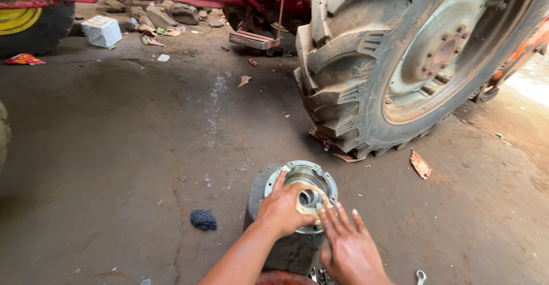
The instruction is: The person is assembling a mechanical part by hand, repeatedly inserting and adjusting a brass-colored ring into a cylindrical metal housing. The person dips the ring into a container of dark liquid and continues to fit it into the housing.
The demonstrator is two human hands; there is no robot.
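Grime coated the round metal housing, which stood upright on the oily floor just before a big tractor tyre, its flanged rim ringed with bolt holes. The left hand lay on that rim, pinching a thin tan ring over the bore. The right hand hovered beside it, fingers spread, holding nothing. A dark blue rag lay nearby.

Left hand: covers the near rim of the metal housing; the thin ring under its fingers shows only in part. Right hand: wrist cut by the bottom edge. Spanner: only its ring end in view. Tractor tyre: top and right side cut off. Yellow wheel: mostly out of picture.
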